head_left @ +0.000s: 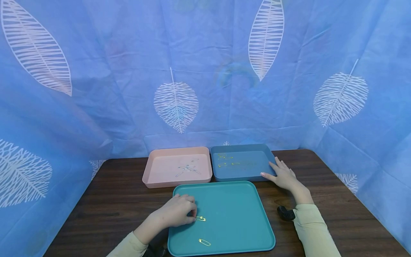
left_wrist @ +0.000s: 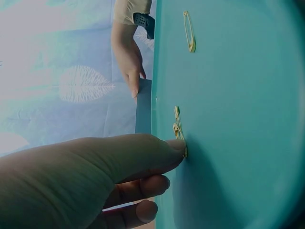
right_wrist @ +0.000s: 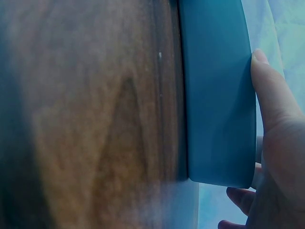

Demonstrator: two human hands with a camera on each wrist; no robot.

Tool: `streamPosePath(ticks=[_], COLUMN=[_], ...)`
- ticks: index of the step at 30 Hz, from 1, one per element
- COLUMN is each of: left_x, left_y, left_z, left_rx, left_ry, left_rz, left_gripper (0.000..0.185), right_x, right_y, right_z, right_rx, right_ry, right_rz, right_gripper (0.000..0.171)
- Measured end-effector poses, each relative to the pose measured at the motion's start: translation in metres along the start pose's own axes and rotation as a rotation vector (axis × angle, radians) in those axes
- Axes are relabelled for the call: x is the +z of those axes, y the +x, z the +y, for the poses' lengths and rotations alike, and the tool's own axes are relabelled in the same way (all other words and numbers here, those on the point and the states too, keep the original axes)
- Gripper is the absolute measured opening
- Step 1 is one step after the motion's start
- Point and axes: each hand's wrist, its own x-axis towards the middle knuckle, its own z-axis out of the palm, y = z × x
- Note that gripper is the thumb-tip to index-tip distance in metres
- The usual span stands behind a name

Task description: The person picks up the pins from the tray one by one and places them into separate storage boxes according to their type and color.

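Observation:
A teal tray (head_left: pixel 231 210) lies flat at the front of the table with two gold safety pins on it. My left hand (head_left: pixel 192 214) sits on the tray's left part with curled fingers, and its fingertips pinch the end of the nearer-to-centre gold safety pin (head_left: pixel 201 218). In the left wrist view a fingertip (left_wrist: pixel 177 145) presses on that pin (left_wrist: pixel 177 125). The other gold pin (head_left: pixel 204 242) lies loose by the front edge. My right hand (head_left: pixel 268 168) rests with straight fingers on the front right corner of the blue tray (head_left: pixel 239 178), thumb along its wall (right_wrist: pixel 219 95).
A pink tray (head_left: pixel 176 184) with several silver pins (head_left: pixel 187 168) stands behind the teal tray on the left. The blue tray holds several gold pins (head_left: pixel 224 160). The dark wooden table (head_left: pixel 112 207) is fenced by a blue leaf-print cloth.

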Motion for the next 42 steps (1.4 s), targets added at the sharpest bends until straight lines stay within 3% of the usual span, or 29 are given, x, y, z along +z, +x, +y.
streamPosePath(ticks=[21, 42], left_x=[-0.003, -0.017], left_y=[0.006, 0.035], left_z=[0.003, 0.008], left_rx=[0.047, 0.099], left_ry=[-0.021, 0.017], left_rz=[0.01, 0.109], left_gripper=[0.019, 0.018], right_x=[-0.002, -0.001], right_y=[-0.002, 0.001], right_z=[0.002, 0.0], right_rx=[0.001, 0.0], right_ry=[0.002, -0.006], right_rz=[-0.002, 0.001], right_gripper=[0.088, 0.088])
